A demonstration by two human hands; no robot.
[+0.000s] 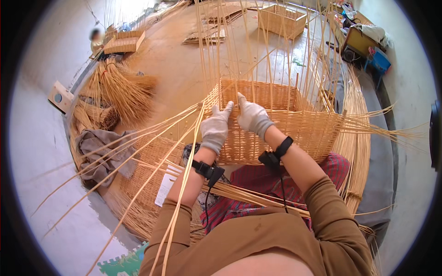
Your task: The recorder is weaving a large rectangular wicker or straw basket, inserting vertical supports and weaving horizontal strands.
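A rectangular wicker basket [281, 137], part woven, stands before me with tall cane stakes rising from its walls. White gloves cover both my hands at the near wall's upper edge, towards its left corner. My left hand [215, 129] is closed at this edge, thumb and forefinger pointing up; what lies under the fingers is partly hidden. Just beside it, my right hand [251, 116] closes on an upright cane stake, its forefinger raised along it. Long loose canes [159, 133] fan out from the left corner, some crossing over my left forearm. More cane ends [368, 123] stick out at the right corner.
Bundles of cane [124, 89] and a grey cloth [103, 154] lie to the left. A long cane bundle [354, 161] runs along the right. Two finished-looking wicker boxes [287, 25] stand farther off, with a person [96, 43] near the left one. A blue stool [380, 60] stands far right.
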